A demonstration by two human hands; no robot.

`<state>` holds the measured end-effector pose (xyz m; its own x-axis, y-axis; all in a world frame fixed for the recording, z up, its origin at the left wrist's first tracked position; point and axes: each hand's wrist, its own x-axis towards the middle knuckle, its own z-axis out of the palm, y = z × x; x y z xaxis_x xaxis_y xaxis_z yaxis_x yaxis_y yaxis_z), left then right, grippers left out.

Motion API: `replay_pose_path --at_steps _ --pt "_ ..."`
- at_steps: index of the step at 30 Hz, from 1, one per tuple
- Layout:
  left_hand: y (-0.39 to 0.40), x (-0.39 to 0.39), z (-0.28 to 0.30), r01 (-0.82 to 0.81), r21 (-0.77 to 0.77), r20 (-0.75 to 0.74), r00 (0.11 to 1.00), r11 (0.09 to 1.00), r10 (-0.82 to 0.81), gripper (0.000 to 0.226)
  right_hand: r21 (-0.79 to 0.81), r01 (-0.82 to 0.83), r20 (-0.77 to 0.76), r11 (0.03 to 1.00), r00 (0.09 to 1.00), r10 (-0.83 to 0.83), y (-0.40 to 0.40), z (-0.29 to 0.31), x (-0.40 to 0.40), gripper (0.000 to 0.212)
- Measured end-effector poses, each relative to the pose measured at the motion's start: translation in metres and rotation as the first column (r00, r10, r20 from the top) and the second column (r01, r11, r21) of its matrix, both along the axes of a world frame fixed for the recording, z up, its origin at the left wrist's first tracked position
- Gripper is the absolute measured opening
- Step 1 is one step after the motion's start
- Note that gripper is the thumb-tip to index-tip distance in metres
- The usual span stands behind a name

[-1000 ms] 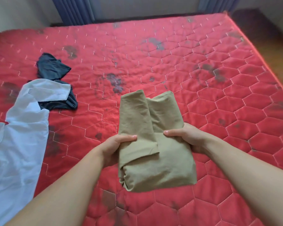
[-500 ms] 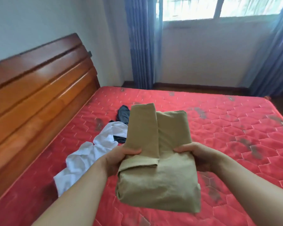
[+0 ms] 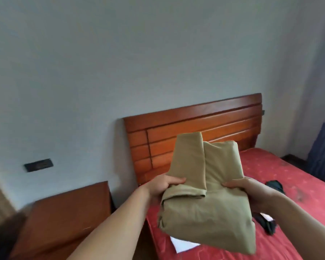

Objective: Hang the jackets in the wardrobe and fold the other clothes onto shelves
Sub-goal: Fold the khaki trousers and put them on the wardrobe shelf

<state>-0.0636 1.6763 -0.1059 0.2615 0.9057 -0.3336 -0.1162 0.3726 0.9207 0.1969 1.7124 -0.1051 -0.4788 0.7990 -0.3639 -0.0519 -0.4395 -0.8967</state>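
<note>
A folded khaki garment (image 3: 206,199) is held up in the air above the near corner of the bed (image 3: 281,177), in front of the wooden headboard (image 3: 193,126). The left hand (image 3: 162,186) grips its left edge with the thumb curled over the top, and the right hand (image 3: 251,190) grips its right edge the same way. On the red mattress, a white cloth (image 3: 182,245) shows beneath the bundle and dark clothes (image 3: 270,224) lie to the right. A wooden nightstand (image 3: 64,216) stands beside the bed.
</note>
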Motion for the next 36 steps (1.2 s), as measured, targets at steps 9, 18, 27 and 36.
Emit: replay_pose_path --at_steps 9,18,27,36 --pt "-0.137 -0.273 0.015 -0.582 0.087 -0.164 0.792 0.809 0.588 0.031 0.104 -0.409 0.082 0.907 0.912 0.402 -0.027 0.030 -0.316 0.065" --pt "-0.273 -0.463 0.009 -0.913 0.134 -0.196 0.357 0.385 0.913 0.042 0.265 -0.571 0.205 0.777 0.821 0.533 -0.106 0.021 -0.587 0.027" --pt "-0.300 -0.559 -0.011 -0.986 0.108 -0.167 0.107 0.126 0.980 0.050 0.291 -0.706 0.183 0.646 0.703 0.687 -0.113 -0.001 -0.736 0.029" --pt "-0.295 -0.624 -0.012 -0.968 0.082 -0.101 -0.245 -0.237 0.964 0.036 0.231 -0.854 0.158 0.466 0.505 0.848 -0.111 -0.001 -0.869 0.034"
